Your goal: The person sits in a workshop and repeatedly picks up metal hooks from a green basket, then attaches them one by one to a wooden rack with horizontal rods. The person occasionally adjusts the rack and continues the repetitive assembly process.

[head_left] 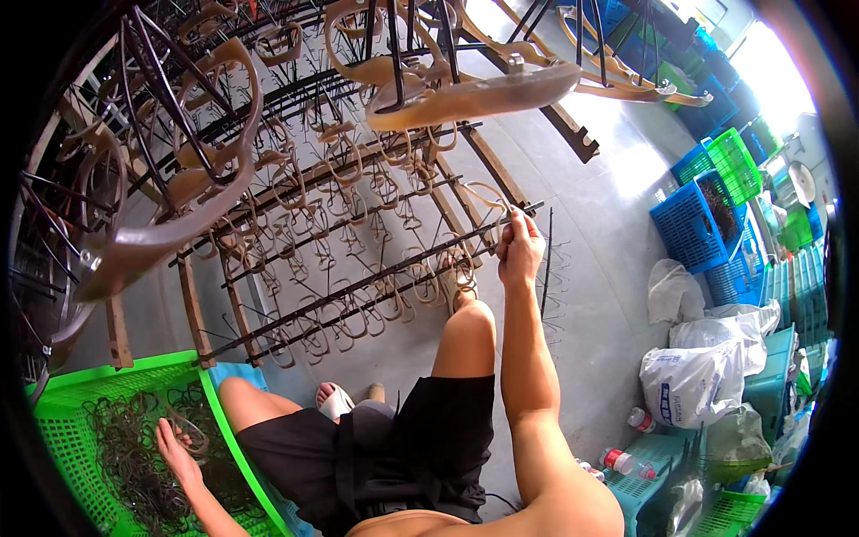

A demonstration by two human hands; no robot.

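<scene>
My right hand (522, 251) is raised at the right end of a black rod (394, 268) that carries many hooks. Its fingers are pinched together on a pale brown eyeglass frame (486, 197), whose loop shows just left of the fingertips. More brown eyeglass frames (391, 300) hang from the rod in a row. Low at the left, my left hand (182, 455) is inside a green basket (116, 376), over a tangled heap of dark, thin pieces (134, 465). Its fingers curl round a translucent eyeglass frame (196, 433), partly hidden by the hand.
Wooden rails (192, 309) support the rods. Large-looking frames (474, 94) hang very close overhead. To the right are blue crates (689, 228), a light green crate (735, 166), white plastic bags (693, 380) and bottles (617, 459) on a teal stool (658, 447).
</scene>
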